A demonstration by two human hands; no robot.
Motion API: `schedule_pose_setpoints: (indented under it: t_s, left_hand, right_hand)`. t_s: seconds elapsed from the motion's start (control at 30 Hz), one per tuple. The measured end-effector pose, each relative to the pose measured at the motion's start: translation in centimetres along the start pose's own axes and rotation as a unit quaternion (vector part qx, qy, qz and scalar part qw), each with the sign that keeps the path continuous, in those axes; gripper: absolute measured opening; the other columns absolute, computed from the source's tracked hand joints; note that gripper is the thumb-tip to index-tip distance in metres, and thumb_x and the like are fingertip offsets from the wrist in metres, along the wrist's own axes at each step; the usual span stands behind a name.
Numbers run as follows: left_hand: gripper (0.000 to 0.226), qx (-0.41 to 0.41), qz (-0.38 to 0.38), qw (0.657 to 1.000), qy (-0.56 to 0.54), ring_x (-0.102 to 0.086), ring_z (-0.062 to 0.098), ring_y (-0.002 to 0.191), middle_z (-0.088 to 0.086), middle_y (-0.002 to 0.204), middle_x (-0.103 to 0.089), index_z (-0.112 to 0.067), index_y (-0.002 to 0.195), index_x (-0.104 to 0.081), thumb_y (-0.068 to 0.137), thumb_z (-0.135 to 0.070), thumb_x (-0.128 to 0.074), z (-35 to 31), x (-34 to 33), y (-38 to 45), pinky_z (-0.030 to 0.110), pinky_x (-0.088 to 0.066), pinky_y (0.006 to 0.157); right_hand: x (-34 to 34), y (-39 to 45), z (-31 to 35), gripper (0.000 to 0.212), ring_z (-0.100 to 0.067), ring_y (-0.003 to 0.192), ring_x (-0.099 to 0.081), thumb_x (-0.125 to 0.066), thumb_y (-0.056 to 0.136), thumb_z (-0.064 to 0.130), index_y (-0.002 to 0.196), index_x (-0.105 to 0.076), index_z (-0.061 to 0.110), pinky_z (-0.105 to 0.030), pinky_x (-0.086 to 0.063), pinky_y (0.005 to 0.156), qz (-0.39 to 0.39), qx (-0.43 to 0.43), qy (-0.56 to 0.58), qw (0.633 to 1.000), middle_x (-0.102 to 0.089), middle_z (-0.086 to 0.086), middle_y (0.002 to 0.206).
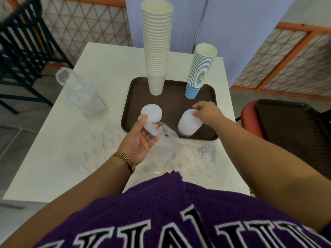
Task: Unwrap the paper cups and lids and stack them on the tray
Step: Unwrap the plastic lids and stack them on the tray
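A dark brown tray (172, 104) lies on the white table. On its far side stand a tall stack of white paper cups (157, 51) and a shorter stack of blue-patterned cups (199, 70). My left hand (141, 142) holds a stack of white lids (151, 116) partly inside a clear plastic sleeve (166, 138) at the tray's near left edge. My right hand (207, 111) rests its fingertips on top of a second stack of white lids (189, 125) standing on the tray's near right part.
An empty clear wrapper (80, 92) lies on the table left of the tray, and flat printed wrappers (197, 158) lie near the front edge. A red stool holding another dark tray (295, 129) stands at the right. Black chairs (23, 51) stand far left.
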State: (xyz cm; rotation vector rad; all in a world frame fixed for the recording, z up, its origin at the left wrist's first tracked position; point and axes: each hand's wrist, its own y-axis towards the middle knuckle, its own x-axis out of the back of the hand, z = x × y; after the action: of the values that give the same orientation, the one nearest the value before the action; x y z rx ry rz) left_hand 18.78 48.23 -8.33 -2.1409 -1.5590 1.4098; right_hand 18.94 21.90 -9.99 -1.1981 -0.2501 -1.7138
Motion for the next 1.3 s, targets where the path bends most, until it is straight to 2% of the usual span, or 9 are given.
schedule_pose_setpoints:
  t_s: [0.17,0.3,0.43,0.57,0.63,0.8,0.87,0.97,1.3]
  left_hand:
    - [0.072,0.003,-0.003,1.0,-0.004,-0.06,0.032,0.117,0.017,0.133,-0.054,-0.021,0.138,-0.046,0.074,-0.044,-0.069,0.2,0.4,0.0,0.035,-0.059,0.079]
    - [0.076,0.004,-0.005,1.0,-0.009,-0.06,0.034,0.117,0.018,0.134,-0.053,-0.022,0.14,-0.044,0.073,-0.046,-0.07,0.5,0.5,-0.1,0.033,-0.06,0.076]
    - [0.076,0.014,-0.005,1.0,-0.009,-0.06,0.033,0.117,0.017,0.133,-0.052,-0.024,0.14,-0.043,0.073,-0.045,-0.07,0.6,0.6,-0.1,0.034,-0.06,0.078]
    - [0.075,0.017,0.0,1.0,-0.015,-0.06,0.033,0.117,0.017,0.132,-0.053,-0.024,0.139,-0.044,0.072,-0.043,-0.071,0.7,0.6,-0.1,0.036,-0.059,0.084]
    - [0.073,0.016,0.0,1.0,-0.019,-0.06,0.033,0.117,0.018,0.132,-0.053,-0.023,0.139,-0.045,0.073,-0.042,-0.071,0.6,0.6,-0.1,0.036,-0.058,0.086]
    - [0.053,0.004,0.02,1.0,-0.017,-0.06,0.029,0.117,0.016,0.13,-0.056,-0.021,0.134,-0.051,0.087,-0.038,-0.065,0.4,0.4,0.0,0.037,-0.056,0.09]
    - [0.052,-0.008,0.043,0.999,0.018,-0.06,0.028,0.118,0.017,0.132,-0.057,-0.02,0.136,-0.05,0.09,-0.04,-0.063,0.5,0.1,0.2,0.038,-0.055,0.092]
    - [0.06,-0.02,0.063,0.996,0.057,-0.06,0.028,0.121,0.017,0.134,-0.057,-0.022,0.139,-0.048,0.085,-0.044,-0.063,0.5,-0.6,0.3,0.038,-0.054,0.094]
    - [0.047,0.003,0.074,0.996,0.043,-0.064,0.025,0.114,0.012,0.126,-0.064,-0.017,0.135,-0.05,0.092,-0.035,-0.057,0.9,-1.8,0.1,0.035,-0.057,0.089]
  right_hand:
    - [-0.3,-0.4,0.1,0.053,-0.027,0.118,-0.054,-0.064,0.091,0.046,0.138,-0.051,0.027,-0.038,-0.046,0.1,-0.011,0.026,-0.036,0.999,-0.043,-0.008,0.14]
    - [-0.3,-1.6,1.0,0.08,-0.03,0.133,-0.035,-0.079,0.076,0.046,0.145,-0.038,0.038,-0.048,-0.039,0.109,0.103,0.088,-0.148,0.98,-0.031,-0.007,0.147]
    - [-1.2,-1.6,1.9,0.072,-0.03,0.128,-0.038,-0.079,0.08,0.032,0.141,-0.041,0.036,-0.044,-0.044,0.104,0.118,0.134,-0.239,0.954,-0.037,-0.006,0.141]
    - [-0.5,-1.8,2.5,0.08,-0.033,0.139,-0.026,-0.078,0.079,0.037,0.147,-0.036,0.035,-0.049,-0.035,0.109,0.139,0.126,-0.256,0.948,-0.031,-0.006,0.151]
    - [-0.2,-2.6,3.3,0.078,-0.032,0.144,-0.017,-0.075,0.081,0.044,0.148,-0.036,0.035,-0.051,-0.027,0.115,0.116,0.147,-0.202,0.961,-0.026,-0.003,0.158]
    - [-0.1,-6.5,7.0,0.049,-0.004,0.121,-0.049,-0.078,0.081,0.039,0.126,-0.062,0.031,-0.023,-0.04,0.101,0.116,0.242,0.083,0.96,-0.055,0.01,0.134]
    - [-0.5,-8.0,8.0,0.047,0.001,0.113,-0.052,-0.082,0.076,0.036,0.119,-0.063,0.034,-0.015,-0.04,0.091,0.167,0.264,0.094,0.945,-0.057,0.018,0.122]
    - [-1.3,-8.7,8.2,0.046,-0.002,0.11,-0.056,-0.083,0.075,0.032,0.117,-0.063,0.035,-0.02,-0.046,0.092,0.193,0.282,0.099,0.935,-0.059,0.022,0.115]
    - [0.3,-7.9,5.7,0.025,-0.001,0.089,-0.066,-0.076,0.084,0.019,0.108,-0.069,0.02,-0.013,-0.049,0.076,0.155,0.202,0.175,0.951,-0.07,0.01,0.1]
